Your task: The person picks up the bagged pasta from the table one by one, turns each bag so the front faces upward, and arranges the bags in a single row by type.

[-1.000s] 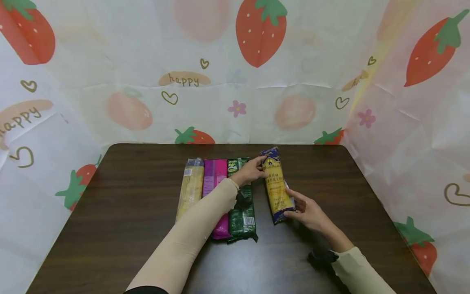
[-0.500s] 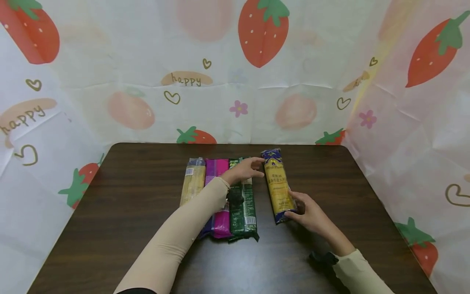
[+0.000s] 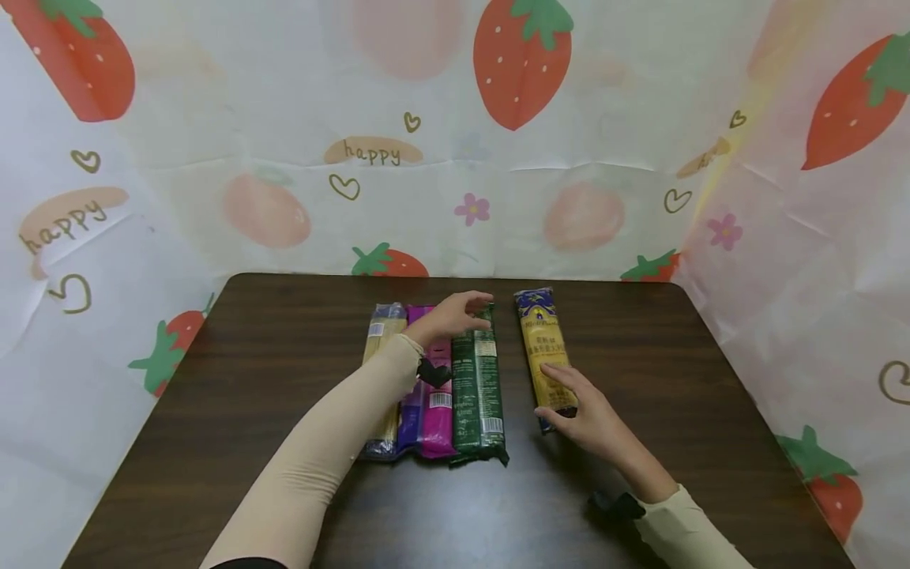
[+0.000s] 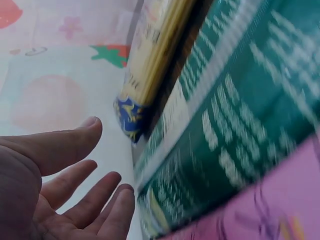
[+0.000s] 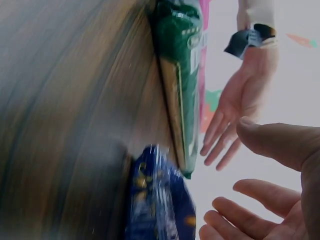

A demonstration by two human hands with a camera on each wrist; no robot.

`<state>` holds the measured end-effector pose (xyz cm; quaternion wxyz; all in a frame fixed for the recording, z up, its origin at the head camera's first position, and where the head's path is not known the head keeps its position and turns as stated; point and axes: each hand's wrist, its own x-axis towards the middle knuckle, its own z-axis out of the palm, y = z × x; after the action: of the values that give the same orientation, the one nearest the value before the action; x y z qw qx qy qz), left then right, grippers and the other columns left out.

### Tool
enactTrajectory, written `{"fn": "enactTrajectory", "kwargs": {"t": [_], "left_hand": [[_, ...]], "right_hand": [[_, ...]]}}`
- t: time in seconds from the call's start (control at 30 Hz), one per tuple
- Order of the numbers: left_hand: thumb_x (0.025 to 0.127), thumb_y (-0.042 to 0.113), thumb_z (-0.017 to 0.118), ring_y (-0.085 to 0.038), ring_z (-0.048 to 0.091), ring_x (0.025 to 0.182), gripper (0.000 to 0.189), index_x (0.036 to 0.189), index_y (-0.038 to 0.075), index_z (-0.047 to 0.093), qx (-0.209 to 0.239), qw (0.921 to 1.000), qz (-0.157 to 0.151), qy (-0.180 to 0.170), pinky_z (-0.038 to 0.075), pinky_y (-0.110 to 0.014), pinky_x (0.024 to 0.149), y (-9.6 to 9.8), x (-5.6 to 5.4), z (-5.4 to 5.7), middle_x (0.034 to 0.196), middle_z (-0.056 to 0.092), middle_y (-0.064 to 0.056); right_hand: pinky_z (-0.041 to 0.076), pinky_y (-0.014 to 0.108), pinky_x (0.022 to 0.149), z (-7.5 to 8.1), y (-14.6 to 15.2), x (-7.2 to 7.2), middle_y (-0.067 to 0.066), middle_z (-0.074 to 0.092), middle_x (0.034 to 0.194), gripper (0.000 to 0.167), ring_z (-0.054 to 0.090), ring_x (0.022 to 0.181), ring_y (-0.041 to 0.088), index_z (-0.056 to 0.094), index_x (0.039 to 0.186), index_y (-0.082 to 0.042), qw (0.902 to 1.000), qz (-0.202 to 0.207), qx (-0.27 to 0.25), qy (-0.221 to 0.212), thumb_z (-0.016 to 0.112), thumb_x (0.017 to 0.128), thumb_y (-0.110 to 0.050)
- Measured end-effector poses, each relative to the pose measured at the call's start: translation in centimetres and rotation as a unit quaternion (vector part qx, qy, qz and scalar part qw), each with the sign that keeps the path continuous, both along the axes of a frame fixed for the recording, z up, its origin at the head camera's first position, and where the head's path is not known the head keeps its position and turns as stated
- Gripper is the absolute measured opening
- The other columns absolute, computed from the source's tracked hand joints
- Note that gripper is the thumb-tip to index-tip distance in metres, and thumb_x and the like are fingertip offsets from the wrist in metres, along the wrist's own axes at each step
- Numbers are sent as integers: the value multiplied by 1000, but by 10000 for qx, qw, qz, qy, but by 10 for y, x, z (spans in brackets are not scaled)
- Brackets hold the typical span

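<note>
My left hand (image 3: 453, 316) hovers over the green spaghetti pack (image 3: 478, 407), fingers loosely bent and holding nothing. The left wrist view shows its thumb and fingers (image 4: 112, 210) apart, beside the green pack's end. To the right lies a yellow and blue spaghetti pack (image 3: 542, 336), flat and slightly slanted. Over its near end is my right hand (image 3: 593, 415), thumb and fingers spread. In the right wrist view the pack's blue end (image 5: 157, 200) sits below that hand, with nothing gripped. A magenta pack (image 3: 438, 431) and a clear pack of pale pasta (image 3: 379, 336) adjoin the green one.
All the packs lie on a dark wooden table (image 3: 249, 379). A white strawberry-print sheet (image 3: 398, 205) rises behind the table and along both sides. My left forearm (image 3: 334, 435) crosses in front of the clear pack and hides part of it and the magenta one.
My left hand has let go of the yellow pack's far end and moved left over the green pack. My right hand has released its near end and opened. The pack now lies flatter.
</note>
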<state>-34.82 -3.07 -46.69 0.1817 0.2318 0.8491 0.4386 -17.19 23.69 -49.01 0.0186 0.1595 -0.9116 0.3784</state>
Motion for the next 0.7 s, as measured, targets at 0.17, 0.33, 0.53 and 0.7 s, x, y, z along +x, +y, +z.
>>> {"fn": "enactTrajectory", "kwargs": {"t": [0.17, 0.33, 0.53, 0.7], "left_hand": [[108, 16, 69, -37, 39, 156, 65, 166, 7, 41, -460, 9982, 63, 386, 41, -53, 122, -12, -5, -2, 169, 41, -16], [108, 22, 69, -37, 36, 157, 66, 165, 4, 41, -1107, 9910, 55, 757, 36, -53, 125, -21, -6, 0, 169, 39, -20], [108, 28, 70, -39, 32, 159, 70, 165, 0, 39, -1590, 9839, 17, 816, 31, -52, 128, -28, -10, -6, 169, 37, -22], [109, 33, 67, -42, 25, 161, 76, 168, 1, 32, -1980, 9774, -185, 717, 24, -54, 131, -30, -13, -14, 172, 31, -23]], "right_hand": [[47, 69, 110, -1, -12, 4, 23, 50, 159, 74, 49, 145, 47, 52, 158, -4, 9997, 224, 23, 28, 86, 94, -18], [44, 69, 113, -3, -24, 4, 20, 49, 161, 79, 47, 147, 45, 48, 161, -4, 9979, 652, -27, 5, 87, 94, -20], [41, 68, 116, -3, -39, 5, 20, 44, 165, 84, 43, 151, 43, 46, 162, -4, 9952, 939, 64, -265, 88, 94, -30], [41, 67, 117, -4, -49, 8, 21, 39, 168, 90, 39, 153, 43, 44, 164, -5, 9921, 1147, 254, -438, 89, 92, -35]]}}
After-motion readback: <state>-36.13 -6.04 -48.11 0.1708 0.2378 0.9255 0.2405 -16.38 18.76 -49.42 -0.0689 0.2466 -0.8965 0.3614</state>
